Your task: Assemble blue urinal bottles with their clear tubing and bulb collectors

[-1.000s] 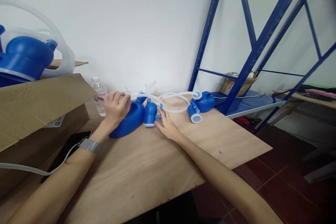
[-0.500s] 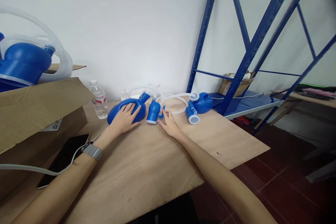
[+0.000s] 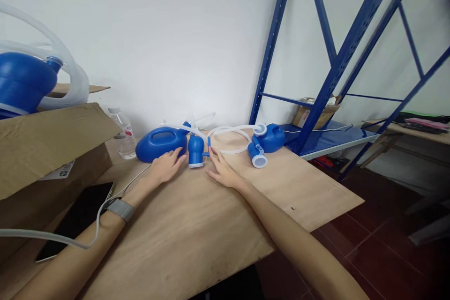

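Observation:
A blue plastic jug [image 3: 160, 143] with a built-in handle lies on its side at the back of the wooden table [image 3: 197, 225]. A blue funnel cup [image 3: 195, 151] on a clear hose [image 3: 228, 132] stands just right of it. My left hand [image 3: 167, 167] rests flat and open on the table, its fingertips touching the jug's near side. My right hand [image 3: 221, 171] lies open beside the cup, fingers stretched toward it, holding nothing. A second blue jug [image 3: 272, 137] with its own cup [image 3: 256, 154] lies further right.
A large cardboard box [image 3: 45, 145] stands at the left with another blue jug [image 3: 21, 82] and coiled hose on top. A water bottle [image 3: 121, 133], a black phone [image 3: 75, 215] and a cable lie near it. Blue metal shelving [image 3: 326, 79] rises at the right.
My left hand slid off the top of the jug down to the table at its near side. The jug now lies flatter and further left. My right hand stayed beside the cup.

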### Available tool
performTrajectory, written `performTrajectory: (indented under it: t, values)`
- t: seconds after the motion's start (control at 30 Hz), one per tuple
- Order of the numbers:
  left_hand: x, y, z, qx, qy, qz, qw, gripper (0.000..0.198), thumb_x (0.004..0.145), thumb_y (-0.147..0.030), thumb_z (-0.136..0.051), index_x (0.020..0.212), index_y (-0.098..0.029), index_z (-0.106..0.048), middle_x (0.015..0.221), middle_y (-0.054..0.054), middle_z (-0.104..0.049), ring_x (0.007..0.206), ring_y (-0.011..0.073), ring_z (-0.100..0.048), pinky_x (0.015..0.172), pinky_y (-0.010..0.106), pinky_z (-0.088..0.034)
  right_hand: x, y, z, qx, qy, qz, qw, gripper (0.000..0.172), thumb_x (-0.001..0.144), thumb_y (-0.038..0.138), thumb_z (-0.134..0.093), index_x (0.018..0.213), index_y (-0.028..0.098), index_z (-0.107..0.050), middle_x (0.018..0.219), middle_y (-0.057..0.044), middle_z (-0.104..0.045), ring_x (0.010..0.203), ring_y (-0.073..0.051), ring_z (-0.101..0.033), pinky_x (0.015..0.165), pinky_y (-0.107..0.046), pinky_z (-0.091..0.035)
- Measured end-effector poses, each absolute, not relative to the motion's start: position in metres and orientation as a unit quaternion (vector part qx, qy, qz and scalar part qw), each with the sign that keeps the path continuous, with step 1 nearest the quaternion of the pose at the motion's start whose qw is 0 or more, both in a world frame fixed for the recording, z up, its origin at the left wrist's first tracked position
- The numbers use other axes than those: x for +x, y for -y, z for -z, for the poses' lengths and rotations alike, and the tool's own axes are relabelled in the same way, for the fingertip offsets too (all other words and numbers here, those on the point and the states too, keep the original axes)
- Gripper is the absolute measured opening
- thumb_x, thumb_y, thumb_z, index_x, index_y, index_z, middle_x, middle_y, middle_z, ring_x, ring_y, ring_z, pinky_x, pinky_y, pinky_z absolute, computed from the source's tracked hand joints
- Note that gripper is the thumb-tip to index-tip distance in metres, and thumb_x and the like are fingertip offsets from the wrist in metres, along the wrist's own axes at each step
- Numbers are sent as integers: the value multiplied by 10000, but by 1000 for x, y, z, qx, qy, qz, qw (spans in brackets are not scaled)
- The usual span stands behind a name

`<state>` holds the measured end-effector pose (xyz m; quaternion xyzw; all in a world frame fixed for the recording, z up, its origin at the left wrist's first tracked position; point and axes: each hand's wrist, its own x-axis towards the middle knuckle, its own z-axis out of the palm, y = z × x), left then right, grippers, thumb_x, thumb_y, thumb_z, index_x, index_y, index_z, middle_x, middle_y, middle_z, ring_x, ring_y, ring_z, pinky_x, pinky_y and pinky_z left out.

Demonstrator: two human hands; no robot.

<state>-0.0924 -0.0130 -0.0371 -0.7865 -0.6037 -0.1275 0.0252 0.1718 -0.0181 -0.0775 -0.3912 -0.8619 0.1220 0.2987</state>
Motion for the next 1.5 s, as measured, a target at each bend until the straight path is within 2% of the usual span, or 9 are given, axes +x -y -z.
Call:
performTrajectory:
  t: [0.13,0.3,0.37,0.43,0.6,0.77,1.1,1.3,1.5]
  values:
    - [-75,16,39,-782,598,167,-55,780,946,-696,-351,1541,-195,-296,1414,196,-592,1239,382,-607,933,449,-484,180,20,64,-348,894,-73,274,706,979,389,-515,1607,233,-230,1642,-116,-311,1532,-276,-251,1249,-514,-228]
    - [-80,10,50,-720,645,244,-76,691,960,-572,-436,1475,-125,-321,1008,151,-755,990,354,-721,801,388,-507,220,13,35,-510,745,90,421,440,966,291,-499,1399,254,-565,1585,-113,-398,1532,-378,-160,1190,-721,-61]
    - [-85,9,52,-695,664,268,-66,657,958,-529,-465,1460,-131,-321,919,114,-755,930,335,-732,758,364,-507,244,6,32,-588,649,126,466,496,935,345,-554,1418,231,-535,1627,-142,-289,1529,-435,-75,1136,-784,-82]
    - [-88,10,52,-686,672,277,-41,579,983,-447,-433,1464,-144,-323,908,98,-752,913,314,-733,745,348,-505,267,-1,36,-637,616,101,453,629,872,388,-637,1458,218,-481,1617,-181,-272,1485,-466,-205,1111,-759,-210]
    - [-83,19,51,-814,560,146,51,514,981,-228,-373,1485,-312,-434,1196,97,-716,1008,284,-706,823,358,-497,296,-11,50,-682,621,-17,386,604,879,272,-554,1469,189,-458,1293,-168,-607,1190,-351,-589,997,-495,-479]
    - [-74,22,52,-835,544,79,42,415,999,-355,-389,1339,-297,-620,1131,137,-730,1001,315,-699,871,417,-495,274,7,40,-668,682,10,297,509,864,231,-576,1373,241,-586,1201,-150,-588,1051,-328,-620,973,-468,-468]
    - [-73,26,56,-776,617,132,19,444,981,-347,-380,1335,-243,-627,1068,145,-757,947,309,-714,814,396,-505,192,69,5,-421,856,-210,214,586,881,671,-589,1363,337,-574,1148,-91,-631,1035,-296,-644,918,-453,-522]
    - [-86,49,57,-768,611,191,-25,529,1045,-353,-214,1248,-191,-674,1254,117,-716,1109,269,-684,936,363,-504,163,35,20,-382,874,-139,266,543,835,646,-671,1203,250,-627,1189,-112,-636,1175,-332,-589,1015,-495,-462]
    - [-89,99,59,-814,506,261,-117,701,949,-585,-487,1529,-207,-378,1364,121,-645,1202,308,-626,1026,440,-482,153,42,54,-431,809,-190,352,547,898,552,-625,1346,280,-471,1232,-59,-692,1087,-289,-680,918,-426,-519]
